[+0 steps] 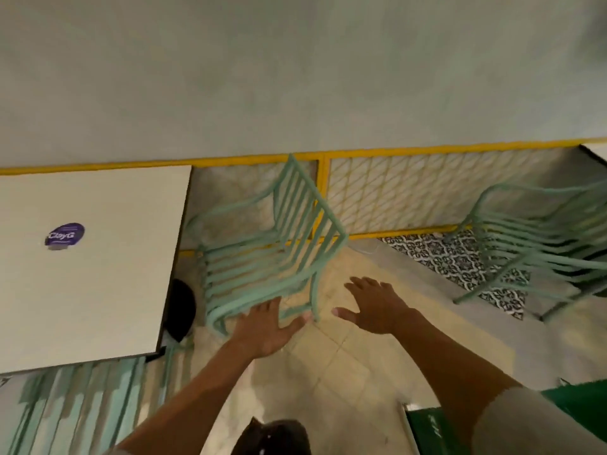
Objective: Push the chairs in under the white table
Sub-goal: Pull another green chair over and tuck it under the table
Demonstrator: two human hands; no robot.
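Green chair [262, 251] centre frame, unseated from white table [88, 264] at left. Left hand [266, 326] nearer, fingers spread, gripping nothing. Right hand [374, 307] splayed alongside, empty.

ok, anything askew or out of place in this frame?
Yes. The mint-green slatted chair beside the white table leans toward the table instead of standing level, and it is not pushed under. The left hand is at its near armrest; the right hand is open, apart from it.
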